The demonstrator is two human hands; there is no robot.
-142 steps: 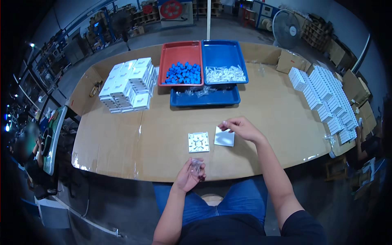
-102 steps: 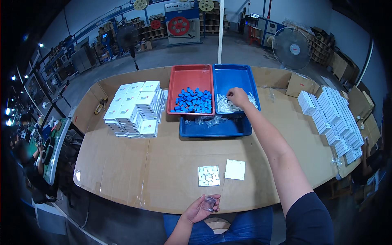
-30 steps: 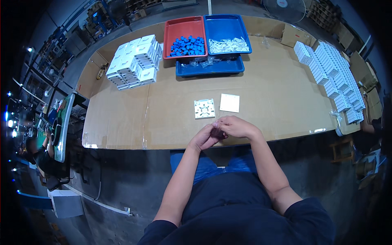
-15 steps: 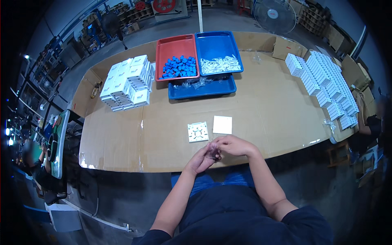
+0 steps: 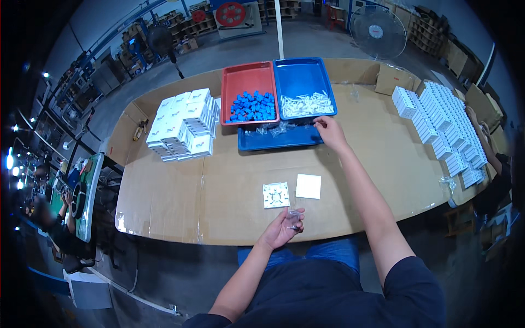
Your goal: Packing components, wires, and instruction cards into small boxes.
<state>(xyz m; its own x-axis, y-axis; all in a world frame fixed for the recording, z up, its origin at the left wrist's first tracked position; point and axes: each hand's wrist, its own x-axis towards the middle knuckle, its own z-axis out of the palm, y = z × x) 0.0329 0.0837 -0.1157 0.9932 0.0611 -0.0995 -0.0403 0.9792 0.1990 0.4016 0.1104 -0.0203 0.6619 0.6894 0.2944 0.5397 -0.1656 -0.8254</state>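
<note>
Right hand (image 5: pixel 330 131) now away from left, stretched to near edge of blue tray (image 5: pixel 280 138), fingers loosely open, empty. Left hand (image 5: pixel 282 227) at table edge, cupping small clear bag (image 5: pixel 293 217). White plate (image 5: pixel 276 195), white cover (image 5: pixel 308 186) unmoved.

Between your left hand (image 5: pixel 281 228) at the near edge and your right hand (image 5: pixel 330 131) by the blue trays (image 5: pixel 304 82), the cardboard table top (image 5: pixel 219 186) lies open; only the square white plate (image 5: pixel 275 195) and the white card (image 5: pixel 308 186) sit in that lane, just beside each other; the stack of white boxes (image 5: pixel 183 123) blocks your far left; rows of white boxes (image 5: pixel 445 123) wall the right; the red tray (image 5: pixel 249 93) closes the far middle.
</note>
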